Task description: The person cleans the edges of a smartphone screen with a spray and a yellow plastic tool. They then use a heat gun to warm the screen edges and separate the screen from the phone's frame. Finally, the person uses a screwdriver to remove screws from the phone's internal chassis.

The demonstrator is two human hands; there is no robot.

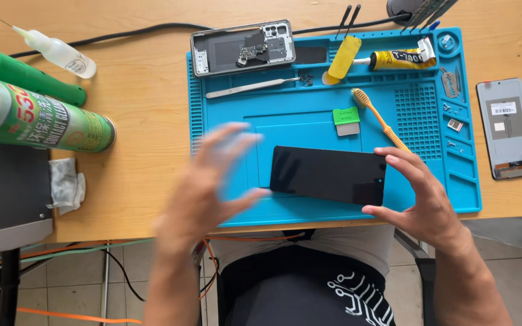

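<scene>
A black smartphone [328, 175] lies screen up on the blue work mat [309, 121]. My right hand [418, 196] grips its right end between thumb and fingers. My left hand [209, 181] is blurred with motion just left of the phone, fingers spread, its thumb close to the phone's left edge and holding nothing. An opened phone back housing [243, 47] rests at the mat's upper left corner.
On the mat lie metal tweezers [252, 87], an orange toothbrush [379, 118], a green scraper [347, 121], a yellow pry tool [342, 57] and a glue tube [401, 58]. A spare screen [507, 128] lies right. A green spray can [37, 118] and dropper bottle [58, 51] lie left.
</scene>
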